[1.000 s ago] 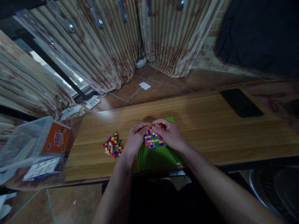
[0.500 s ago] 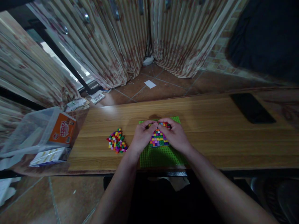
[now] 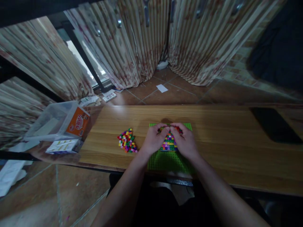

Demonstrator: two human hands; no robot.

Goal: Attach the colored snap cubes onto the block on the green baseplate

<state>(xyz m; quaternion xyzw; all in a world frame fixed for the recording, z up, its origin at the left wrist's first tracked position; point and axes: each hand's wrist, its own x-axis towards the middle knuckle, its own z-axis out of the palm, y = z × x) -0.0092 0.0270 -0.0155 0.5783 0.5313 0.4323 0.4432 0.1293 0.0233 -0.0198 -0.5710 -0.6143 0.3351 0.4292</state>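
A panel of small multicoloured building bricks (image 3: 169,144) lies over a green studded baseplate (image 3: 163,162). My left hand (image 3: 155,138) curls round the panel's left and far side, thumb pointing inward. From the other side my right hand (image 3: 185,140) grips it likewise, and the two thumbs nearly meet over its far rows. Between the hands, rows of pink, yellow, green, blue and white bricks show; the fingertips are partly hidden, and so is any single brick under them. Left of my left hand, a loose pile of coloured bricks (image 3: 127,141) is on the wooden table.
The wooden table (image 3: 220,135) carries a dark flat tablet-like object (image 3: 276,124) at its right. Beyond the left end are a clear plastic bin (image 3: 53,123) with an orange label and a white box (image 3: 63,147). Curtains (image 3: 142,47) hang behind; a white paper (image 3: 162,88) is on the tiled floor.
The camera view has tilted and shifted, so the table and hands appear farther right and slightly lower. Both hands keep nearly the same grip on the brick panel.
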